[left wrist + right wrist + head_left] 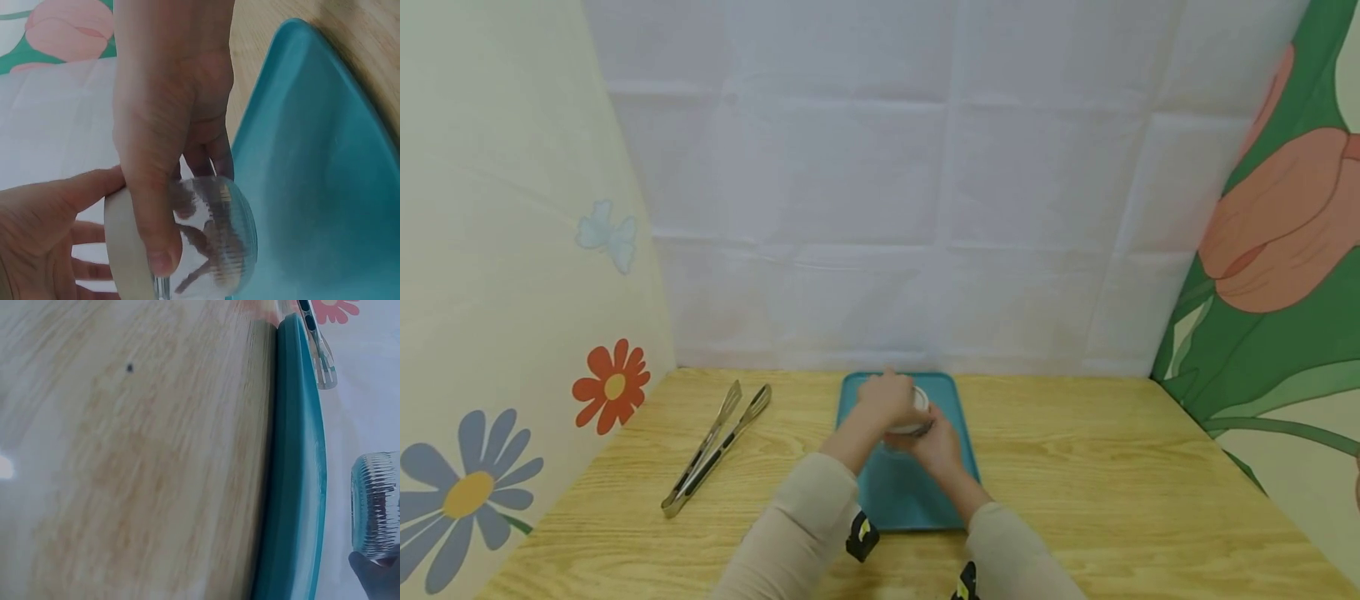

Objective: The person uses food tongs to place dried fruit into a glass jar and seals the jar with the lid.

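Both hands meet at a clear jar (232,250) with ribbed sides and a white lid (125,244), held above the teal tray (910,496). From above, my left hand (886,398) grips the lid, its fingers spread along the rim in the left wrist view. My right hand (938,443) holds the jar's body from the side, the thumb lying along the wall close under the lid. Brownish shapes show through the clear wall. At the right edge of the right wrist view, the jar's base appears with a dark fingertip (378,575) beside it.
Metal tongs (718,450) with black grips lie spread on the wooden table (1075,467), left of the tray. A white cloth backdrop (880,208) hangs behind the table. Flower-printed panels (1277,233) stand at both sides.
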`<state>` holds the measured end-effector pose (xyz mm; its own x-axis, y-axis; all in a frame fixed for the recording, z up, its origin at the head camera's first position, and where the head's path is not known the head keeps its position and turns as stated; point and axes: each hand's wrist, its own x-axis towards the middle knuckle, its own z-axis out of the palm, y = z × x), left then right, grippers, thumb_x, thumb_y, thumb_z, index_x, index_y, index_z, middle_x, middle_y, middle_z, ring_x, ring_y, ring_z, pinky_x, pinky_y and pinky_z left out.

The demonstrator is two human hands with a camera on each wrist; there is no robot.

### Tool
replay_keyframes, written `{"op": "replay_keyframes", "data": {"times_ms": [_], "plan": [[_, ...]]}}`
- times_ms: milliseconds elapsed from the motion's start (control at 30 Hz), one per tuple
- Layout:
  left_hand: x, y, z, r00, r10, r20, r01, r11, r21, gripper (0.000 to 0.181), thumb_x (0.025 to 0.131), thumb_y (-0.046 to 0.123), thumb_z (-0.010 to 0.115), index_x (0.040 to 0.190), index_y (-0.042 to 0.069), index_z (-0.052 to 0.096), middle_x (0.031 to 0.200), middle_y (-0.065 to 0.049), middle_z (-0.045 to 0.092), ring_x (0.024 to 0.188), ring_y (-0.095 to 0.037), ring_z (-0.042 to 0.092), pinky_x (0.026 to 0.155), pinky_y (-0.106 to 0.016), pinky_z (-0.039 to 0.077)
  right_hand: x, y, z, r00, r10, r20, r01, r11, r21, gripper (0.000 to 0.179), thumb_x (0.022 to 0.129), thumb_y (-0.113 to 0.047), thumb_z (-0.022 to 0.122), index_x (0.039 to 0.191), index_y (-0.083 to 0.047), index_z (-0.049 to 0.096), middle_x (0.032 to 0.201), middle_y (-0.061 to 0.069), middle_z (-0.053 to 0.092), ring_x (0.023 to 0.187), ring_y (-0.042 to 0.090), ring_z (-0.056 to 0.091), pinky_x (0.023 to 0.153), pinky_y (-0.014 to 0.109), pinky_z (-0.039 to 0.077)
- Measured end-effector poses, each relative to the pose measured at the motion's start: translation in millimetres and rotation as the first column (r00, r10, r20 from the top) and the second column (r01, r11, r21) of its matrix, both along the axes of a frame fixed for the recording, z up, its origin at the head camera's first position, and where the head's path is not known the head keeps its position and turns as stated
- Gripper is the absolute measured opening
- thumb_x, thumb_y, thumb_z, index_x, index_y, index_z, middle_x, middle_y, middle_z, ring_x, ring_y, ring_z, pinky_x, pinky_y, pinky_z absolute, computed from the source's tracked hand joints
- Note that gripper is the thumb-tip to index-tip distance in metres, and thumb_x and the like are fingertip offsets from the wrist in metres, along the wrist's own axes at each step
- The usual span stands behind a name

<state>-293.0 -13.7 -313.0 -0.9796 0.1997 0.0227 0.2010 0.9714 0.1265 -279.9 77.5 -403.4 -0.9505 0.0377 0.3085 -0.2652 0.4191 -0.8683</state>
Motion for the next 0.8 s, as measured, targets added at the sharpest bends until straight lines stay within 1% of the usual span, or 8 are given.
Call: {"op": "replay_keyframes", "data": {"times_ms": [100,167,333,500,567,600,667,800], "plan": [[0.3,-4.4,2.6,0.997,-0.080,-0.001,0.080,0.997,0.003,0.046,0.066,0.049,0.066,0.099,0.017,0.059,0.087,-0.006,0.048,0.075,-0.024,0.049,0.058,-0.038,0.041,1.4,1.6,0.1,1.000,0.028,0.003,-0.028,1.000,0.007,0.071,0.060,-0.034,0.077,0.119,-0.009,0.048,0.105,0.008,0.056,0.092,0.025,0.053,0.071,0.037,0.044],[0.5,-6.9,4.6,0.993,-0.119,0.016,0.119,0.993,0.016,0.048,0.066,0.046,0.067,0.104,0.018,0.058,0.090,-0.006,0.048,0.077,-0.024,0.049,0.059,-0.039,0.040,2.2,2.2,0.3,0.999,0.039,0.009,-0.039,0.999,0.013,0.074,0.060,-0.037,0.076,0.122,-0.011,0.046,0.107,0.007,0.055,0.092,0.024,0.052,0.070,0.037,0.044],[0.9,-9.9,9.6,0.984,-0.162,0.074,0.158,0.986,0.057,0.056,0.069,0.038,0.067,0.120,0.021,0.052,0.104,-0.007,0.047,0.083,-0.024,0.048,0.062,-0.039,0.039,2.3,1.2,0.8,0.999,0.034,0.015,-0.034,0.999,0.022,0.075,0.059,-0.039,0.076,0.122,-0.012,0.046,0.107,0.006,0.055,0.092,0.023,0.052,0.070,0.037,0.044],[-0.3,-11.8,11.7,0.969,-0.225,0.105,0.217,0.973,0.082,0.055,0.069,0.024,0.068,0.121,0.018,0.051,0.105,-0.010,0.045,0.082,-0.024,0.048,0.062,-0.037,0.041,2.0,0.5,1.1,0.999,0.034,-0.003,-0.034,0.999,0.028,0.072,0.059,-0.039,0.077,0.118,-0.011,0.048,0.104,0.006,0.056,0.089,0.022,0.053,0.069,0.036,0.043],[-1.2,-12.1,10.6,0.964,-0.245,0.100,0.234,0.967,0.104,0.056,0.070,0.024,0.068,0.122,0.016,0.050,0.107,-0.011,0.045,0.085,-0.025,0.048,0.065,-0.037,0.041,2.1,0.2,1.1,0.999,0.040,0.001,-0.040,0.999,0.021,0.071,0.059,-0.038,0.076,0.118,-0.010,0.048,0.104,0.006,0.056,0.089,0.023,0.053,0.069,0.036,0.044],[-1.2,-12.0,9.6,0.965,-0.244,0.090,0.233,0.965,0.118,0.057,0.070,0.027,0.068,0.123,0.016,0.049,0.110,-0.012,0.045,0.088,-0.027,0.048,0.067,-0.038,0.042,1.9,0.0,1.0,0.999,0.048,0.007,-0.049,0.999,0.006,0.071,0.060,-0.037,0.076,0.119,-0.010,0.047,0.105,0.007,0.055,0.091,0.023,0.052,0.069,0.036,0.044],[-1.4,-11.0,6.1,0.977,-0.209,0.052,0.202,0.972,0.118,0.059,0.071,0.039,0.066,0.124,0.018,0.048,0.115,-0.012,0.045,0.095,-0.030,0.046,0.072,-0.044,0.040,2.3,-0.5,0.9,0.998,0.050,0.025,-0.049,0.999,-0.020,0.071,0.060,-0.035,0.077,0.118,-0.007,0.048,0.106,0.009,0.054,0.093,0.025,0.052,0.071,0.037,0.044],[0.3,-5.6,-1.4,0.997,-0.068,-0.046,0.070,0.997,0.044,0.069,0.066,0.064,0.056,0.117,0.018,0.054,0.112,-0.009,0.048,0.100,-0.034,0.042,0.072,-0.052,0.036,3.6,-2.1,1.4,0.999,0.018,0.041,-0.017,1.000,-0.020,0.071,0.058,-0.032,0.079,0.113,0.000,0.050,0.104,0.013,0.056,0.094,0.028,0.052,0.073,0.037,0.044]]}}
